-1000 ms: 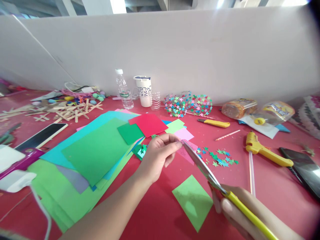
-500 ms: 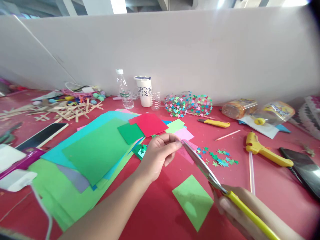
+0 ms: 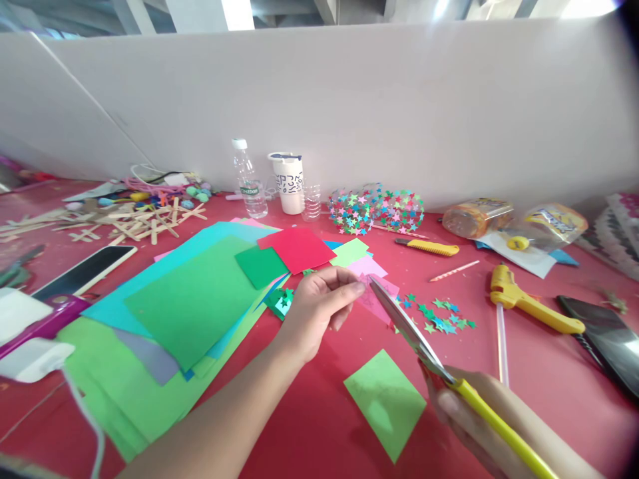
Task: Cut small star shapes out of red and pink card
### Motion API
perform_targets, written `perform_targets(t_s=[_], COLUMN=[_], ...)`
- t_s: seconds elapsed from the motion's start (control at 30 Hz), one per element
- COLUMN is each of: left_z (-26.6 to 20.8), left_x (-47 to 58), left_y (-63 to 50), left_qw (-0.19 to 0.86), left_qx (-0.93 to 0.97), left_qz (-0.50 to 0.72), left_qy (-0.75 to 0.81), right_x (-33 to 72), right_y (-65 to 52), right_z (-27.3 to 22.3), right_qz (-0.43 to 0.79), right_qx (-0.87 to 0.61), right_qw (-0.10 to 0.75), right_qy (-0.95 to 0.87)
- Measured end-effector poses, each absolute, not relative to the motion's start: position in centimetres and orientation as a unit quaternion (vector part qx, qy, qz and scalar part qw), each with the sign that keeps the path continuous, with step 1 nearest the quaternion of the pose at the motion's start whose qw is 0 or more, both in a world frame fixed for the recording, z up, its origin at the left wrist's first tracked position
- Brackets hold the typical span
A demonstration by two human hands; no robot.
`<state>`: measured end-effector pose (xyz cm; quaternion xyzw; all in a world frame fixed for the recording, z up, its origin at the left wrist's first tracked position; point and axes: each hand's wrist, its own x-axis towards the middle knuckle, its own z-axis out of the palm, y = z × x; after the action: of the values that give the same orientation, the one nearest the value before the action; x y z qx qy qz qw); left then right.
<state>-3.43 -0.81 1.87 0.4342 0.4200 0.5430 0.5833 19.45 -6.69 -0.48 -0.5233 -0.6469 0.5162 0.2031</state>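
Note:
My left hand (image 3: 322, 303) is closed in a pinch on a piece of pink paper (image 3: 380, 297) with star outlines drawn on it; its fingers cover part of the sheet. In my right hand (image 3: 464, 406) is a pair of scissors (image 3: 492, 416) with yellow handles, the blades pointing up and left. Their tips lie close beside the left fingertips, over the pink paper, and the blades look nearly together. Below the blades a light green paper square (image 3: 385, 404) lies on the red table. Small cut paper stars (image 3: 442, 314) are scattered right of the pink paper.
Coloured paper sheets (image 3: 194, 299) cover the left side. Wooden sticks (image 3: 144, 223), a water bottle (image 3: 249, 183) and a cup (image 3: 288, 186) stand behind. A yellow cutter (image 3: 427, 247), a glue gun (image 3: 534, 306) and a black phone (image 3: 599, 339) lie right.
The pink paper has shifted and turned slightly to the right. The scissor tips have drawn a little right, away from my left fingertips. My left hand has hardly moved.

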Motion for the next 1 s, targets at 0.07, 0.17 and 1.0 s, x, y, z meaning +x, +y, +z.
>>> perform_targets(t_s=[0.07,0.17,1.0], left_z=[1.96,2.07,1.71], left_x=[-3.42,-3.41,-3.95], left_y=[-0.85,-0.92,-0.64], left_qw=[0.582,0.573,0.552], left_qx=[0.43,0.431,0.456], left_qz=[0.548,0.56,0.559], left_qy=[0.42,0.415,0.418], right_x=[19.43,19.53,19.71], right_y=[-6.89,-7.08,-6.75], right_z=[0.07,0.24,0.23], right_qz=[0.503,0.511,0.504], right_qx=[-0.551,-0.56,-0.544], right_qw=[0.185,0.154,0.137], right_qy=[-0.639,-0.634,-0.656])
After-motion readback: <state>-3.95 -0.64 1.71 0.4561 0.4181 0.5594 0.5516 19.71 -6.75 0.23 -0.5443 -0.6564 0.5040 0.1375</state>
